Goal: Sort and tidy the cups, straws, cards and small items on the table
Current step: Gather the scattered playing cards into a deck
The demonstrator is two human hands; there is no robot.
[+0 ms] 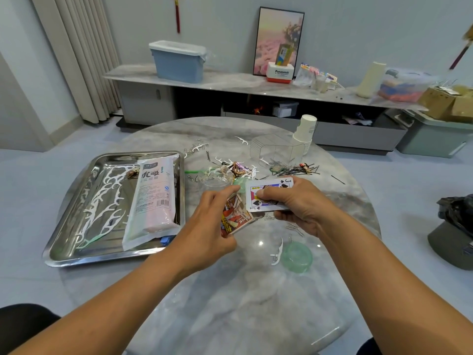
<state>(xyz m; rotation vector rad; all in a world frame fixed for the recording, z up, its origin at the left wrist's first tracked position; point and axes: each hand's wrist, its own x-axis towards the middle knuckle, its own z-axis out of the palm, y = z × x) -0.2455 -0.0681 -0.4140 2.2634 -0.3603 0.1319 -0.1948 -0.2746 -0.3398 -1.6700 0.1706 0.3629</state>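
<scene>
right hand (pixel 298 204) pinching cards (pixel 268 194), left hand (pixel 210 221) gripping card box (pixel 234 216)

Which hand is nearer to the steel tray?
Left. The left hand, holding the red card box, is just right of the rectangular steel tray; the right hand is farther right.

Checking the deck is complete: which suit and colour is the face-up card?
Jack of spades, black pips with a multicoloured figure, held in the right hand; clearest in the head view.
</scene>
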